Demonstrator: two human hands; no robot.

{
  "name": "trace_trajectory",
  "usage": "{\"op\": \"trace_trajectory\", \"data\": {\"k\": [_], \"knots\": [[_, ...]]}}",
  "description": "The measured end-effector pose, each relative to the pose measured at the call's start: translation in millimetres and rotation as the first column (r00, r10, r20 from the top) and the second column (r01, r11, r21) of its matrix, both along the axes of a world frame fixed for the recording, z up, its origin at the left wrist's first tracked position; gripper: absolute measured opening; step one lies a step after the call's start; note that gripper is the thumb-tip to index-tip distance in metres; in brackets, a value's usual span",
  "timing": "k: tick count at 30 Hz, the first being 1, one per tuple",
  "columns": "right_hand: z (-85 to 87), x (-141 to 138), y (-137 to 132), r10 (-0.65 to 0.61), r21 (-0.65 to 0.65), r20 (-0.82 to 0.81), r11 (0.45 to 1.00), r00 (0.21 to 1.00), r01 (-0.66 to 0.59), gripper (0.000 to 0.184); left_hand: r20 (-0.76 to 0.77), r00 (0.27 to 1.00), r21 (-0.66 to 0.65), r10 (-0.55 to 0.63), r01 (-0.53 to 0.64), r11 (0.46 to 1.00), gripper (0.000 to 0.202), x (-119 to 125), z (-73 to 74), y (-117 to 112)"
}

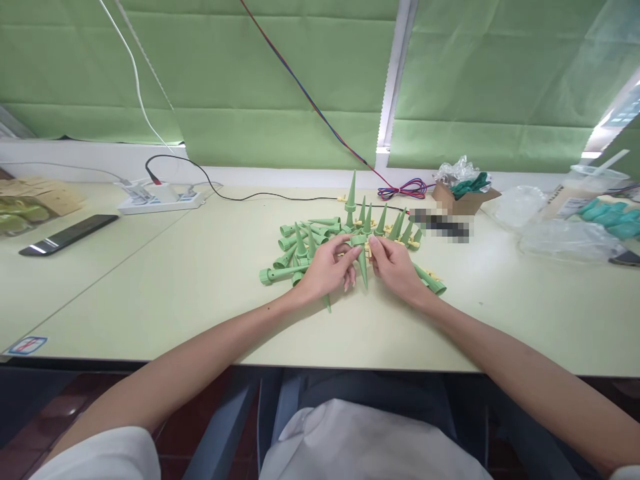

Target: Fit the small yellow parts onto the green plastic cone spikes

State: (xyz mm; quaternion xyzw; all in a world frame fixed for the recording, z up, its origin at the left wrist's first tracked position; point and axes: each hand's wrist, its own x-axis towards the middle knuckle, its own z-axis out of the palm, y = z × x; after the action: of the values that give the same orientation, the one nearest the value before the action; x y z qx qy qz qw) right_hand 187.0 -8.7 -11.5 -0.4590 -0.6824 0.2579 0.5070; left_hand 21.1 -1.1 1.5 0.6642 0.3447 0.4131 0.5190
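Observation:
My left hand [333,265] is closed on a green plastic watering spike [363,265], its thin tip pointing down and its wider collar at the top. Beside that collar, the fingertips of my right hand [395,267] pinch a small yellow plastic part [369,251], mostly hidden by the fingers. Around both hands lies a pile of similar green spikes [285,273], some on their sides. Behind the hands, several stand point up, among them a tall one [351,200]. Other yellow parts [414,245] show among the spikes on the right.
A power strip [163,202] and a dark phone-like slab [70,235] lie left. Behind the pile are a black cable [250,198] and coiled red-blue wires [405,190]. At right stand a small cardboard box [465,201] and a drink cup [575,193] near plastic bags.

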Motion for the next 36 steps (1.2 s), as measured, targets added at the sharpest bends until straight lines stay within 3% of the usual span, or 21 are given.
{"op": "trace_trajectory", "data": {"k": [8, 15, 31, 36], "knots": [[0.5, 0.0, -2.0, 0.036, -0.043, 0.039, 0.999, 0.999, -0.034, 0.045, 0.076, 0.997, -0.089, 0.028, -0.022, 0.996, 0.052, 0.2, 4.3, 2.5], [3.4, -0.2, -5.2, 0.045, -0.024, 0.096, 0.999, 0.994, -0.043, 0.043, 0.016, 1.000, -0.141, -0.016, 0.018, 0.990, 0.049, -0.2, 6.4, 0.2], [6.0, -0.6, -7.3, 0.041, -0.003, 0.124, 0.999, 0.991, -0.041, 0.039, -0.078, 0.995, -0.196, -0.066, 0.049, 0.979, 0.063, -3.6, 5.1, 2.4], [6.6, -0.2, -8.0, 0.043, -0.008, 0.132, 0.999, 0.990, -0.042, 0.037, -0.099, 0.991, -0.190, -0.088, 0.068, 0.979, 0.057, -4.9, 3.5, 3.1]]}}
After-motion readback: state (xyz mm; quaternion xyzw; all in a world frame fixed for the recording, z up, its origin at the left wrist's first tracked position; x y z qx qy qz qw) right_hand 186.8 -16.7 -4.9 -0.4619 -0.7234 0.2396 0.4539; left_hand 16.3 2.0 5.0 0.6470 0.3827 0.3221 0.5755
